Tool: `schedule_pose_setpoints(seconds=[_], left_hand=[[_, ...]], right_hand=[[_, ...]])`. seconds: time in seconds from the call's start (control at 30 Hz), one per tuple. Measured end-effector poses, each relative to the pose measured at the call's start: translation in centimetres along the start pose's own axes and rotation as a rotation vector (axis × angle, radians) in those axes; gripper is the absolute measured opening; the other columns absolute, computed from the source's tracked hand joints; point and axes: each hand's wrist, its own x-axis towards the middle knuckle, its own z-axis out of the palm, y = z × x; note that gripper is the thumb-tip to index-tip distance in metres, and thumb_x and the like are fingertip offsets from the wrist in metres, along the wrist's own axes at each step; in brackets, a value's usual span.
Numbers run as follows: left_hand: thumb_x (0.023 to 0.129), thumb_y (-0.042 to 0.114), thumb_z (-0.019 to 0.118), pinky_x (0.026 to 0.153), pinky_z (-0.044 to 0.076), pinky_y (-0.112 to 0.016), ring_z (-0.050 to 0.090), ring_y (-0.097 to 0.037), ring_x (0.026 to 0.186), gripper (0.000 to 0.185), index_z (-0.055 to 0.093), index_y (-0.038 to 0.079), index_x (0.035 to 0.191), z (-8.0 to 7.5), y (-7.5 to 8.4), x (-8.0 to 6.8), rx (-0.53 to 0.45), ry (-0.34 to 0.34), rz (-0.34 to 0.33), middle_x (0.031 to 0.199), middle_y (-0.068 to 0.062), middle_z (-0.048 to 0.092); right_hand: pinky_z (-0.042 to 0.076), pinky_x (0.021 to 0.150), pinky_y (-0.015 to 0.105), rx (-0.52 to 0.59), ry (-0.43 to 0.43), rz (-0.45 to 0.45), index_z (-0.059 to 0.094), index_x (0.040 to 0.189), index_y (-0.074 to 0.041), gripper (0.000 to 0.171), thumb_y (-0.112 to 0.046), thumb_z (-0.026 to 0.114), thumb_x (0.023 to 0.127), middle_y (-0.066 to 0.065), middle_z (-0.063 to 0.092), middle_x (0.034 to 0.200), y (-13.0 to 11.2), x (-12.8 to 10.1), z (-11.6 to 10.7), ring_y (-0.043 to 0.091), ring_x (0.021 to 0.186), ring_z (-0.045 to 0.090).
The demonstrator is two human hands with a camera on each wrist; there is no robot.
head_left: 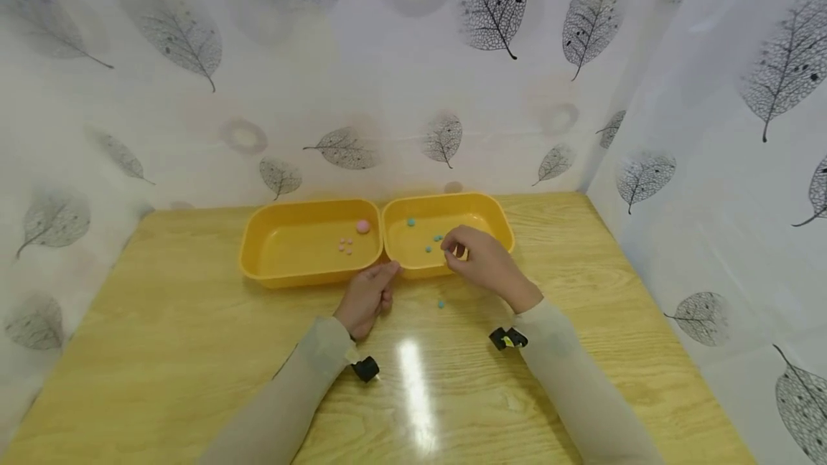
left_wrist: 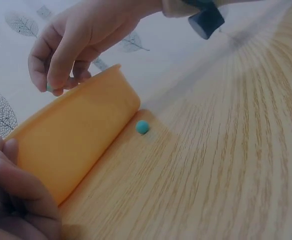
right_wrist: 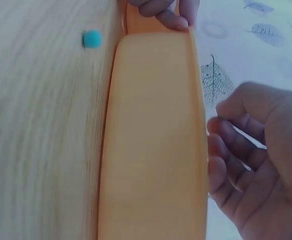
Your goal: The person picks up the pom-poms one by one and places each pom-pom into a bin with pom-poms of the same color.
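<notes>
Near the middle of the frame, the right hand (head_left: 481,258) pinches a blue ball (left_wrist: 49,88) over the right tray (head_left: 497,217), its grip shut tight; the left hand (head_left: 368,296) rests loose, and one blue ball (head_left: 441,303) waits on the bench (head_left: 194,350).

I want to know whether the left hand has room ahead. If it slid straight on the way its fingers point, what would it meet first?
Most likely the near wall of the right yellow tray, by the gap between the two trays. The left hand already has its fingertips at that wall; whether they touch is hard to tell.
</notes>
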Motion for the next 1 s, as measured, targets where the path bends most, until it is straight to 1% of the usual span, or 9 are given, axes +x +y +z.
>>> schedule_pose_setpoints(seconds=[0.1, 0.2, 0.3, 0.47, 0.7, 0.87, 1.0], left_hand=[[0.105, 0.032, 0.063, 0.051, 0.041, -0.018, 0.044, -0.006, 0.057, 0.036, 0.068, -0.002, 0.117, 0.1, 0.1, 0.1, -0.011, -0.001, 0.005, 0.069, 0.002, 0.047], [0.105, 0.03, 0.063, 0.051, 0.041, -0.019, 0.044, -0.007, 0.056, 0.033, 0.069, -0.001, 0.113, 0.1, 0.1, 0.1, -0.017, -0.001, 0.015, 0.067, 0.002, 0.047], [0.105, 0.03, 0.064, 0.051, 0.041, -0.019, 0.044, -0.007, 0.055, 0.03, 0.07, 0.002, 0.11, 0.1, 0.1, 0.1, -0.018, -0.002, 0.021, 0.066, 0.003, 0.047], [0.104, 0.03, 0.064, 0.051, 0.04, -0.019, 0.043, -0.006, 0.056, 0.032, 0.07, 0.0, 0.111, 0.2, 0.1, 0.0, -0.024, 0.002, 0.017, 0.066, 0.003, 0.047], [0.104, 0.03, 0.064, 0.051, 0.039, -0.018, 0.043, -0.006, 0.056, 0.035, 0.069, -0.003, 0.114, 0.2, 0.0, 0.1, -0.019, 0.006, 0.006, 0.066, 0.003, 0.047], [0.105, 0.03, 0.064, 0.051, 0.04, -0.018, 0.043, -0.006, 0.057, 0.033, 0.069, -0.002, 0.112, 0.3, 0.0, 0.1, -0.015, 0.003, 0.012, 0.067, 0.003, 0.046], [0.105, 0.029, 0.064, 0.05, 0.04, -0.018, 0.043, -0.006, 0.057, 0.031, 0.069, -0.001, 0.111, 0.4, 0.0, 0.0, -0.016, 0.008, 0.009, 0.067, 0.003, 0.046]], right_hand=[[0.053, 0.075, 0.035, -0.001, 0.018, 0.049, 0.071, 0.105, -0.006, 0.01, -0.009, 0.067, 0.096, 0.002, 0.07, 0.1, 0.6, 1.0, -0.2, 0.018, 0.085, 0.061], [0.053, 0.075, 0.037, -0.009, -0.006, 0.097, 0.07, 0.103, -0.008, 0.007, -0.012, 0.069, 0.097, 0.002, 0.07, 0.097, 1.0, 2.1, -0.5, 0.019, 0.084, 0.062], [0.053, 0.075, 0.037, -0.046, -0.058, 0.148, 0.069, 0.101, -0.012, 0.005, -0.015, 0.07, 0.097, 0.001, 0.07, 0.094, 1.2, 2.9, -0.6, 0.018, 0.083, 0.062], [0.053, 0.076, 0.037, -0.116, -0.155, 0.206, 0.071, 0.097, -0.016, 0.005, -0.02, 0.072, 0.095, -0.002, 0.071, 0.093, 1.7, 4.0, 0.1, 0.017, 0.083, 0.063], [0.053, 0.087, 0.04, -0.138, -0.237, 0.247, 0.072, 0.095, -0.013, 0.004, -0.017, 0.071, 0.094, 0.001, 0.073, 0.098, 2.1, 4.9, 0.9, 0.02, 0.091, 0.065], [0.053, 0.09, 0.041, -0.131, -0.285, 0.271, 0.072, 0.097, -0.012, 0.004, -0.015, 0.071, 0.095, 0.003, 0.073, 0.102, 2.2, 5.1, 0.9, 0.022, 0.094, 0.064], [0.053, 0.092, 0.042, -0.152, -0.322, 0.28, 0.074, 0.101, -0.012, 0.007, -0.016, 0.07, 0.097, 0.004, 0.074, 0.106, 2.3, 5.3, 0.8, 0.022, 0.097, 0.065]])
